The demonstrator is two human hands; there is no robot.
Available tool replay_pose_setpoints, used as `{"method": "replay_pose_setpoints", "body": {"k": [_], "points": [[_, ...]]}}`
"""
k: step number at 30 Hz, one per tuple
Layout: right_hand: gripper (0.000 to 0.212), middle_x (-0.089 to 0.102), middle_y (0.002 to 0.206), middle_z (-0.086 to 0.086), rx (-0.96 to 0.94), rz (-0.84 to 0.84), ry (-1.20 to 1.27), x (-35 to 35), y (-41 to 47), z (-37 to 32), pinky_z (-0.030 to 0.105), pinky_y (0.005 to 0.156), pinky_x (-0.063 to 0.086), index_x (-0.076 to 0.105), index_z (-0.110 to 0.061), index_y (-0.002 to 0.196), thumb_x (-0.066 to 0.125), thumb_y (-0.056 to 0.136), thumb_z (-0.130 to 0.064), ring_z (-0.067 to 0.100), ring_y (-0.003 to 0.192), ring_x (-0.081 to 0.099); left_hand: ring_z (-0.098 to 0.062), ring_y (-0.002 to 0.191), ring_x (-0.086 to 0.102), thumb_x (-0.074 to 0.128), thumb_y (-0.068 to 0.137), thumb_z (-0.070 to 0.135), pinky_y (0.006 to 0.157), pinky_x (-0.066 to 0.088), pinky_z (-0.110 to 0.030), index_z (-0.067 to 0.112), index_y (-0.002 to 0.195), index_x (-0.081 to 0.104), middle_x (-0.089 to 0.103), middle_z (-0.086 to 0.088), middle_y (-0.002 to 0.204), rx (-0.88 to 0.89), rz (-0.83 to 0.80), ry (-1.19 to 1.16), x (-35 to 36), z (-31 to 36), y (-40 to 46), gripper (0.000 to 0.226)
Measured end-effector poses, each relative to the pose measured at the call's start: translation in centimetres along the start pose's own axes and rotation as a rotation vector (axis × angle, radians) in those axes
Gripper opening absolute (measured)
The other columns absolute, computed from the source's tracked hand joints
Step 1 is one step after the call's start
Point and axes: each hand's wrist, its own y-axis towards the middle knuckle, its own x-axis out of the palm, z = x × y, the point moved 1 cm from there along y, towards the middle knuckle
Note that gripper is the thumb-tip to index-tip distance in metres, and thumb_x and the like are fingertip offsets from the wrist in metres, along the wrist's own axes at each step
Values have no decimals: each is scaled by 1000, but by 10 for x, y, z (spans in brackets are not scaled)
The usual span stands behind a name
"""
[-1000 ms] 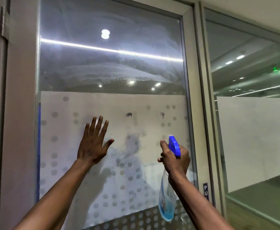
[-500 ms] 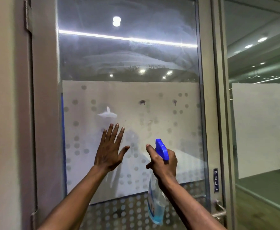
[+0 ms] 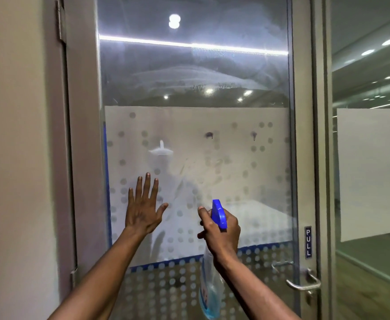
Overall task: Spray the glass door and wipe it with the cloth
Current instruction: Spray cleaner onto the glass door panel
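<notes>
**Hands drift toward the hinge side of the door**

Both hands now sit lower and nearer the door's hinge edge than a second ago, and the door handle (image 3: 303,281) has come into sight below and right of the spraying hand.

The left hand (image 3: 143,210) lies flat on the glass door (image 3: 189,72), fingers spread wide and pointing up, holding nothing. Whether a cloth is under the palm I cannot tell; none shows.

The right hand (image 3: 221,229) is closed around the neck of the spray bottle (image 3: 210,294), just right of the left hand and apart from it. The bottle's blue trigger head (image 3: 218,214) stands up out of the fist, nozzle toward the glass, with the forefinger stretched forward along it. The clear bottle body hangs down below the wrist; pale blue liquid fills only its lower part, and the upper part looks empty. A label shows on its side, too blurred to read.

Above the left fingertips a small white splash of spray (image 3: 160,150) sits on the frosted, dotted film (image 3: 235,181). Two dark spots mark the film higher up, above the right hand. A PULL sign (image 3: 308,242) is fixed to the frame right of the right hand.
</notes>
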Motion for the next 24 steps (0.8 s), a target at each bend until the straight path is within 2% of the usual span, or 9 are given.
{"method": "replay_pose_setpoints", "body": {"k": [1,4,6,9,11,14,19,21,24], "points": [[34,65,56,4,3,10,-4,-1,-2,3,33,51,61,63,-14,62,80,81,-36,15,45,67,-30,161,-19,29,96,69,132,1,-57,21,164,-14,-26,-7,172,2,0,-3,1,0,-1,94],[39,56,46,-4,-14,41,-40,-12,-5,9,18,44,50,58,-22,53,80,84,-31,22,45,69,-31,162,-18,43,98,66,131,0,-57,19,165,-12,-23,-9,173,4,13,-22,2,2,-1,99],[43,51,41,-3,-22,62,-73,-22,-5,13,14,41,44,55,-19,51,80,85,-30,24,42,68,-32,162,-17,46,98,65,131,0,-58,17,165,-10,-21,-9,174,8,20,-22,3,2,-1,100],[45,56,49,19,-26,92,-57,-39,-3,14,14,42,45,53,-7,57,80,85,-29,23,41,67,-34,162,-14,47,97,65,131,4,-60,17,165,-9,-18,-11,174,9,31,-5,3,2,-2,100],[37,63,61,24,-19,87,-11,-46,-1,13,18,45,49,59,-7,63,80,85,-28,23,45,68,-34,162,-13,48,97,65,131,5,-61,17,165,-8,-18,-12,174,4,27,6,2,3,-3,101],[28,66,63,15,-5,146,4,-59,5,11,22,50,52,66,-13,68,80,85,-29,26,52,73,-35,162,-12,53,95,63,130,3,-61,16,166,-4,-15,-13,174,-6,33,-1,1,7,-3,102],[48,49,40,-5,-8,243,-89,-78,10,16,29,53,49,51,-12,57,81,86,-37,21,43,70,-36,163,-9,61,93,59,130,4,-61,14,166,0,-11,-13,175,-11,50,-11,2,10,-4,105],[45,53,44,6,-5,236,-57,-81,10,19,28,50,50,55,-10,59,82,85,-34,21,41,68,-36,163,-9,60,94,59,130,4,-61,14,166,0,-12,-13,175,-11,50,-2,1,11,-4,104],[31,67,64,20,18,120,32,-77,3,25,25,46,51,67,-5,71,81,87,-27,23,46,65,-35,163,-10,61,95,56,130,2,-61,15,166,1,-12,-13,175,-25,48,-32,1,14,-5,102]]}}
